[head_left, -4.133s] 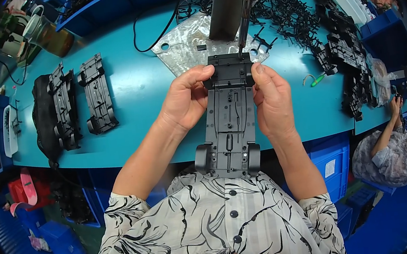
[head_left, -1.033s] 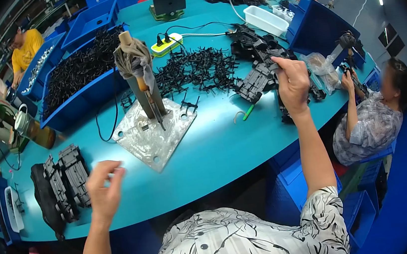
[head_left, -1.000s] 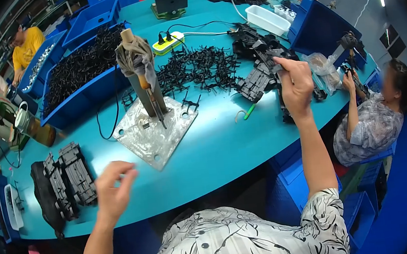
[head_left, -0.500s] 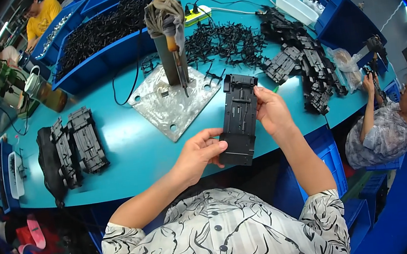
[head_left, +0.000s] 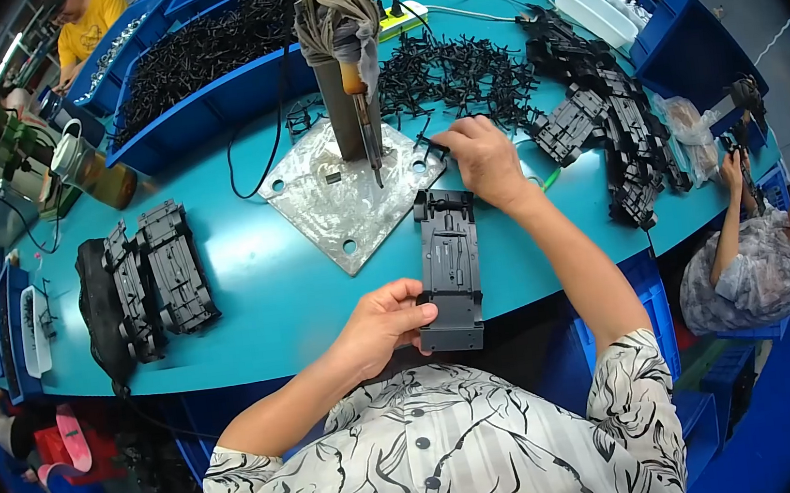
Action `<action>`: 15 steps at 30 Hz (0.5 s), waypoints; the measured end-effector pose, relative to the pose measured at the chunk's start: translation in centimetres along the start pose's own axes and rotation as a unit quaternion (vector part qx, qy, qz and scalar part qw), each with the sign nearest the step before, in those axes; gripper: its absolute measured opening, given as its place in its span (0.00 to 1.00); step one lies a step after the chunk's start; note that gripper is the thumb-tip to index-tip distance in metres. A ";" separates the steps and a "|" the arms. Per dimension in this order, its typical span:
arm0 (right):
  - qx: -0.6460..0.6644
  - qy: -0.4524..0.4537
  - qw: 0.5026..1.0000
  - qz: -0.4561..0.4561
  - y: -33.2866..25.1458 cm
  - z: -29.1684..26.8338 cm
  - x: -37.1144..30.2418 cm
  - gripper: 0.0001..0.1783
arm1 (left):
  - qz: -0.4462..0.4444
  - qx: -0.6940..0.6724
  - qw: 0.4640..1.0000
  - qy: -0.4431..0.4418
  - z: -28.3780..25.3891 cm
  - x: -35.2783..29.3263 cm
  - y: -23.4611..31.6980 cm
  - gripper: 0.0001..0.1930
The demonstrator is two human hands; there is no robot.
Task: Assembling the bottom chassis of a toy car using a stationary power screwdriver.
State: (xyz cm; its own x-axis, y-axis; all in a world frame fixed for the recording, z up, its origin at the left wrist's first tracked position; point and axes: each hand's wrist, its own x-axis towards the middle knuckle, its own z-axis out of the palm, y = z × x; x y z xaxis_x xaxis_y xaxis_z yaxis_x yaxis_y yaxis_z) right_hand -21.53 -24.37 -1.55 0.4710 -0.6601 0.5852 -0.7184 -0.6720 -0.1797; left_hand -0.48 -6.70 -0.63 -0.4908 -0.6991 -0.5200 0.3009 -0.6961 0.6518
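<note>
My left hand point(head_left: 382, 324) grips the lower left edge of a long black plastic chassis point(head_left: 449, 265), its ribbed face turned up, above the table's front edge. Over the right corner of a square metal plate point(head_left: 311, 193), my right hand point(head_left: 486, 160) has its fingertips pinched on a small thin black plastic piece point(head_left: 432, 142), mostly hidden by the fingers. From the plate rises a post wrapped in grey cloth point(head_left: 331, 25), with a soldering iron point(head_left: 365, 118) fixed to it, tip pointing down. Behind my right hand lies a loose pile of small black plastic pieces point(head_left: 463, 71).
Several black chassis are heaped at the right point(head_left: 630, 132); more chassis point(head_left: 177, 266) lie at the left beside a black cloth point(head_left: 103, 314). A blue bin point(head_left: 204, 108) of black pieces stands at the back left, near a yellow-green power strip point(head_left: 403, 20). A co-worker point(head_left: 751, 250) sits at the right.
My right hand has let go of the chassis and moved up and left to the plate's right corner, pinching a small black piece. The left hand still holds the chassis, now slightly lower.
</note>
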 end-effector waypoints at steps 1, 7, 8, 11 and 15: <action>0.001 -0.001 1.000 0.000 0.2 0.1 0.2 0.15 | -0.001 -0.001 1.000 0.001 0.0 0.0 0.1 0.10; 0.147 0.013 0.981 0.128 1.7 0.6 -0.9 0.12 | 0.005 -0.008 1.000 -0.011 -0.1 0.3 0.1 0.09; 0.288 0.013 0.927 0.242 1.5 0.2 -1.7 0.10 | -0.002 -0.009 1.000 -0.013 0.1 0.1 0.4 0.10; 0.579 0.021 0.658 0.480 0.5 -3.0 -2.7 0.09 | -0.002 -0.018 1.000 -0.008 -0.4 0.1 0.2 0.10; 0.652 0.005 0.473 0.592 -0.4 -5.6 -5.8 0.09 | -0.005 -0.009 1.000 -0.016 -0.3 0.1 0.2 0.09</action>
State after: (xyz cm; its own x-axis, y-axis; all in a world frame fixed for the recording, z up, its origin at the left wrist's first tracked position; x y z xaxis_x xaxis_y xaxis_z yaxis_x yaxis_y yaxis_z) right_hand -26.82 -18.42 -0.46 0.1254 -0.8362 -0.5339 0.4550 0.5267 -0.7181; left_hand -0.21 -7.00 -0.73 -0.5191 -0.6872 -0.5082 0.3108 -0.7057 0.6368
